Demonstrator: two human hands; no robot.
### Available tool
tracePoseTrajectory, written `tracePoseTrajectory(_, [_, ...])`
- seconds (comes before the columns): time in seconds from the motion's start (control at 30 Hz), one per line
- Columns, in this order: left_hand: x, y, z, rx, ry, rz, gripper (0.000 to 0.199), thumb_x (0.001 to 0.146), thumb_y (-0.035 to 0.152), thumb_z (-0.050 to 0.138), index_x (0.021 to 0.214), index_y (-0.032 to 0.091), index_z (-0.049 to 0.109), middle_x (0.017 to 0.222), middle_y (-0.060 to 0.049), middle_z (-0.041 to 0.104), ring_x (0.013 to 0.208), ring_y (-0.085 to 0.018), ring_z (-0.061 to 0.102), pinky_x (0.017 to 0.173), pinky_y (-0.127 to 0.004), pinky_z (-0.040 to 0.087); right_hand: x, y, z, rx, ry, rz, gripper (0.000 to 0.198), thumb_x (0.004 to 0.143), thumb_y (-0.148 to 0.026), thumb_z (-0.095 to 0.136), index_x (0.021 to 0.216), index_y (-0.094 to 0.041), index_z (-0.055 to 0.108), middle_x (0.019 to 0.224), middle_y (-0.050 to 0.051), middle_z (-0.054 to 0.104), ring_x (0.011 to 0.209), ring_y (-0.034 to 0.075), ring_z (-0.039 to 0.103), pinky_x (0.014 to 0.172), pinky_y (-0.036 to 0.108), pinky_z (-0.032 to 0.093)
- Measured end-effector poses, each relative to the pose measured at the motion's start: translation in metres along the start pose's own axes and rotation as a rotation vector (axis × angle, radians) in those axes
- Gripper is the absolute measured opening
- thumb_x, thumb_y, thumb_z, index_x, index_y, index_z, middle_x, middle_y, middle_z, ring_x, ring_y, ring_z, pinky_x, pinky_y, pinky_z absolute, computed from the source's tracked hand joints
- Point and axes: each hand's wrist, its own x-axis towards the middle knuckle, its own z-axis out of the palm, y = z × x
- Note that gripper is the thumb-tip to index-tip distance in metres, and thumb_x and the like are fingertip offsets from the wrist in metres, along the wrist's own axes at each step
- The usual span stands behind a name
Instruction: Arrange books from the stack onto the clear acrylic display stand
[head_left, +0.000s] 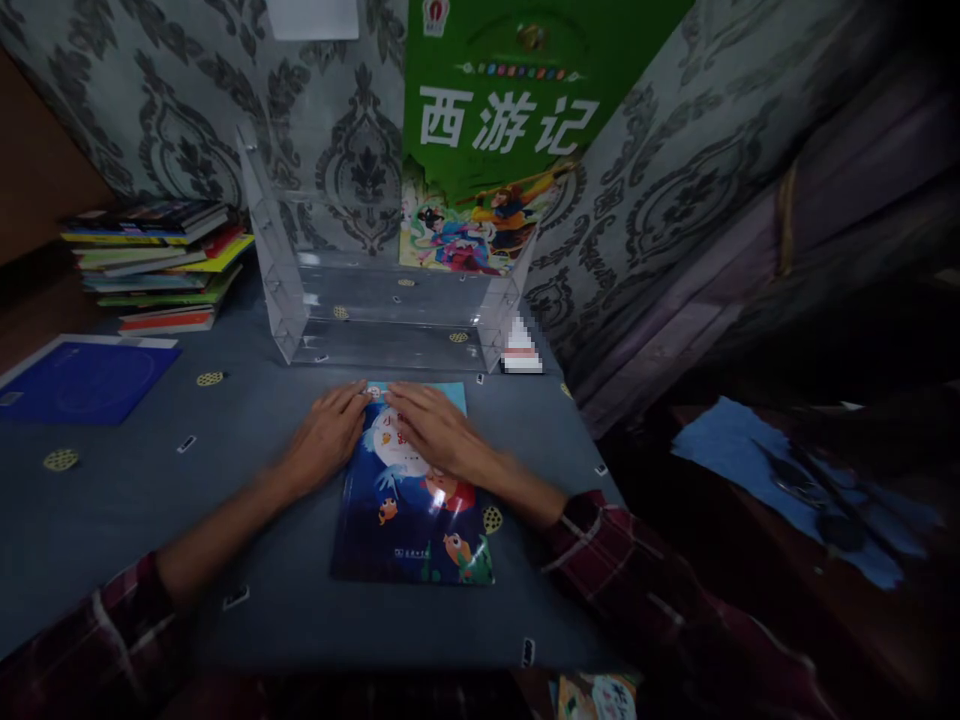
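A dark blue picture book (397, 540) with orange fish and a white title patch lies face up on the table. My right hand (439, 430) rests flat across its upper part, fingers stretched out and covering some of the title. At the book's upper left edge, my left hand (330, 432) lies with its fingers extended, their tips touching the cover. Neither hand grips anything. Just beyond the book stands a clear acrylic rack (390, 345). A green book (495, 60) with large white characters leans upright at the rack's right side.
Many books form an uneven stack (161, 265) at the back left, and a flat blue book (90, 380) lies in front of it. Right of the table (270, 610), a blue cloth (735, 450) holds dark items. A colourful booklet (596, 697) shows below the front edge.
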Motion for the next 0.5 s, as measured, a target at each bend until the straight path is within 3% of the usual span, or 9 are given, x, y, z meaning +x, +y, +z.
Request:
tracePoseTrajectory(0.17, [0.000,0.000,-0.001,-0.073,0.023,-0.015,0.035,0.103,0.024,0.037,0.132,0.019,0.057,0.143,-0.012,0.062,0.133,-0.027,0.056,0.111,-0.050,0.047,0.016,-0.005,0.023,-0.018,-0.120,-0.036,0.058,0.107,-0.039,0.043,0.154,-0.007,0.040,0.160,0.021,0.043,0.153,0.030,0.034,0.125,0.054,0.033])
tracePoseTrajectory(0.5, [0.001,-0.003,-0.001,-0.081,0.002,0.019,0.035,0.102,0.023,0.037,0.131,0.016,0.057,0.142,-0.015,0.062,0.133,-0.028,0.055,0.114,-0.050,0.045,0.013,-0.003,0.027,-0.004,-0.104,-0.042,0.069,0.105,-0.052,0.047,0.159,-0.012,0.032,0.161,0.020,0.042,0.154,0.030,0.034,0.126,0.055,0.029])
